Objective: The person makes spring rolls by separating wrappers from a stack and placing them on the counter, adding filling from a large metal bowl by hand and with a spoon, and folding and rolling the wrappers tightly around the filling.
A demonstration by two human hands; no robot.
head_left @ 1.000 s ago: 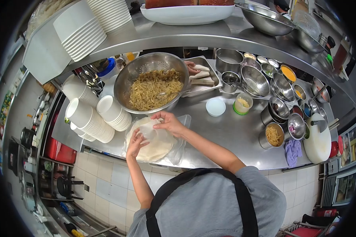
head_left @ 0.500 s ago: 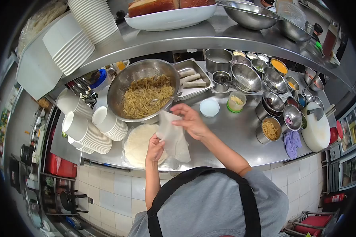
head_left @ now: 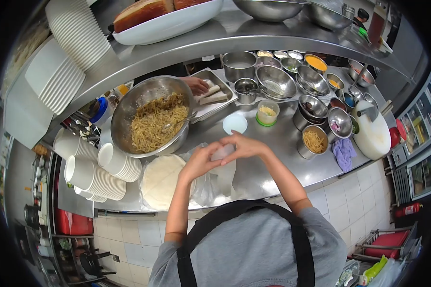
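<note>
A thin whitish wrapper sheet (head_left: pixel 226 173) hangs between my two hands over the steel counter. My left hand (head_left: pixel 202 161) pinches its upper left edge, and my right hand (head_left: pixel 242 146) pinches the upper right edge, the fingertips of both close together. To the left a round stack of pale wrappers (head_left: pixel 164 181) lies on clear plastic. Behind the stack stands a large steel bowl (head_left: pixel 121 125) of shredded brown filling (head_left: pixel 154 125) with a spoon in it. A small dish of whitish liquid (head_left: pixel 234 124) is just beyond my right hand.
Another person's hand (head_left: pixel 195 85) touches white rolls (head_left: pixel 212 98) in a steel tray (head_left: pixel 227 101) at the back. White cup stacks (head_left: pixel 93 177) stand left. A green-based tub (head_left: pixel 266 113), steel bowls (head_left: pixel 276 82) and a purple cloth (head_left: pixel 343 154) are right. A steel shelf (head_left: pixel 263 38) spans above.
Both hands and the wrapper sheet have moved right, away from the wrapper stack. The other person's hand is back at the tray. The view has shifted.
</note>
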